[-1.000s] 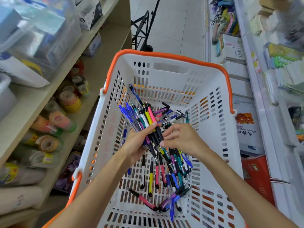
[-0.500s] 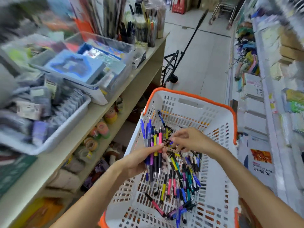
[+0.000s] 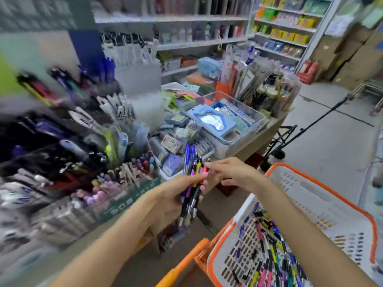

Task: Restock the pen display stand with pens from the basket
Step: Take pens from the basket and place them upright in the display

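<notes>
We are looking at the pen display stand (image 3: 68,129), which is filling the left half of the frame in tiers of pen-filled slots, badly blurred, so we cannot tell which slot is short of stock. The basket (image 3: 323,204), white with an orange rim, is sitting at the lower right with many loose pens (image 3: 269,253) still lying across its floor.

Between the two, at mid-frame, our left hand (image 3: 176,195) is gripping a bundle of pens (image 3: 192,183), fingers wrapped round the barrels. The bundle's long axis is running nearly upright, clicker ends toward the top of the frame and tips toward the bottom. Our right hand (image 3: 230,172) is reaching in from the right, its fingertips pinching the top of a pink pen (image 3: 204,169) in that bundle.

As we judge it, the stand lies to the left of and above the bundle, with the left hand the nearer one; the right would be crossing over it to place a pen.
</notes>
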A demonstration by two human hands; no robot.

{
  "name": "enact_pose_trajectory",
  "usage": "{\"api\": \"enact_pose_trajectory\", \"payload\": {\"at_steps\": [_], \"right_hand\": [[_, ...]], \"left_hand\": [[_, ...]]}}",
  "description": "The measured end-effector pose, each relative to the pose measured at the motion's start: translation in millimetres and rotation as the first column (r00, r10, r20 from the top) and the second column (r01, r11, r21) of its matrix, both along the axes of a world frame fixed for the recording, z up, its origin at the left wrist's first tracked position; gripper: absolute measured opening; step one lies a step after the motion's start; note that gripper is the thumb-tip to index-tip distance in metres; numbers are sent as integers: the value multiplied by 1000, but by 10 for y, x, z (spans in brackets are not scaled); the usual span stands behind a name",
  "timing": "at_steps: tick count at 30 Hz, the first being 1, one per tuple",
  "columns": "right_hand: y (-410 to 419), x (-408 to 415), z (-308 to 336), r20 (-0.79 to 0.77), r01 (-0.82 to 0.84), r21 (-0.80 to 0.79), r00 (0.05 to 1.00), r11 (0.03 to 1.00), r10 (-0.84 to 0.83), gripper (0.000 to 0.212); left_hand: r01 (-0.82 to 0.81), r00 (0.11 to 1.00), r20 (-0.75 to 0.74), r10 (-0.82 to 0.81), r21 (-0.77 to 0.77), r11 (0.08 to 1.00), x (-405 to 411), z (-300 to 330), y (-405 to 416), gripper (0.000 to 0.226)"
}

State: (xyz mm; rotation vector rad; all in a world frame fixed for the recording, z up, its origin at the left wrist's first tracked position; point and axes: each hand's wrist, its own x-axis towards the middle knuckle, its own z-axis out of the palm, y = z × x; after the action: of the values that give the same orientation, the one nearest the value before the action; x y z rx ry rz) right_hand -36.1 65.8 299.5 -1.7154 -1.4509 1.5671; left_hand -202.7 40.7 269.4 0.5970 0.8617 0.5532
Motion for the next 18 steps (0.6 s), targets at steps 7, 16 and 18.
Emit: {"api": "enact_pose_trajectory", "payload": {"at_steps": [7, 16, 18], "right_hand": [[99, -1315, 486, -26, -111, 38, 993, 993, 112, 24], [122, -2608, 916, -92, -139, 181, 983, 974, 157, 13], [146, -2803, 967, -105, -123, 233, 983, 965, 150, 13]], "left_hand": [[-132, 985, -93, 148, 154, 979, -1238, 411, -97, 19], [-316, 932, -71, 355, 316, 894, -2343, 938, -168, 15], [-335, 920, -79, 384, 348, 876, -2533, 999, -185, 19]]}}
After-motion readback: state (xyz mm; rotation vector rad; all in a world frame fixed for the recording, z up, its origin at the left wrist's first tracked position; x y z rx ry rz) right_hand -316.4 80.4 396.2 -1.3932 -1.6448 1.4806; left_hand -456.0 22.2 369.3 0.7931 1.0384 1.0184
